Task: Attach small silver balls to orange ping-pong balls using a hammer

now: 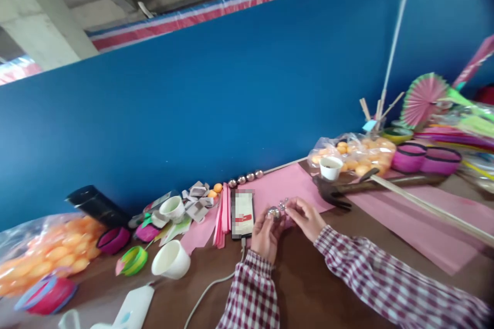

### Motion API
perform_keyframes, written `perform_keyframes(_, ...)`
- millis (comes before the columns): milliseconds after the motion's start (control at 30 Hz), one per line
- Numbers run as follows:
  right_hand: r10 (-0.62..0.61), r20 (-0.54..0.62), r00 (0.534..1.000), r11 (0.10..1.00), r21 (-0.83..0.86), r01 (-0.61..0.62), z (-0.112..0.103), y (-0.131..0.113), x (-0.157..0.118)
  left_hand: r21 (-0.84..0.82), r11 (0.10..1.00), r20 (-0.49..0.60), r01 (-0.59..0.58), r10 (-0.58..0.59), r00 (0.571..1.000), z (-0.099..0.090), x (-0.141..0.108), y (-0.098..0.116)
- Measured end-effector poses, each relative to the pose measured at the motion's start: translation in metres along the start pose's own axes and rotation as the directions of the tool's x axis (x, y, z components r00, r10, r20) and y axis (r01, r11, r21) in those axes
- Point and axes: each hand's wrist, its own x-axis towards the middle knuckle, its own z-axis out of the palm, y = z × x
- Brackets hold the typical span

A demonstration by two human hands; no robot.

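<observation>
A shiny silver ball is between the fingers of my left hand, just right of the phone. My right hand is closed at the fingertips on a small shiny piece, close beside the ball. Both hands are over the near edge of a pink sheet. The phone lies to the left with a cable plugged into its lower end. Several similar silver balls stand in a row behind it, along the blue wall.
White cups, pink strips and a bag of orange balls are on the left. A hammer, a small white cup, another bag of orange balls, purple bowls and a long stick lie on the right.
</observation>
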Motion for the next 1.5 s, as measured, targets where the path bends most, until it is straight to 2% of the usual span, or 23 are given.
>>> perform_keyframes(133,-0.004,-0.019,1.000,1.000,-0.017,0.004,0.0001,0.0006,0.0007,0.022,0.999,0.043,-0.025,0.024,0.999,-0.0021,0.0002,-0.0016)
perform_keyframes(400,-0.056,0.013,0.998,0.997,-0.046,0.056,-0.0006,0.0046,-0.0011,0.036,0.998,0.030,-0.049,0.048,0.998,-0.0023,0.0009,-0.0036)
perform_keyframes(733,-0.158,0.011,0.987,0.962,-0.223,0.156,-0.0002,-0.0038,-0.0053,0.034,0.998,0.041,-0.057,0.056,0.998,-0.0037,0.0031,-0.0042)
perform_keyframes(1500,-0.024,0.059,0.998,0.985,-0.172,0.034,0.0023,0.0000,-0.0023,0.052,0.992,0.038,-0.118,0.116,0.993,-0.0033,0.0049,-0.0070)
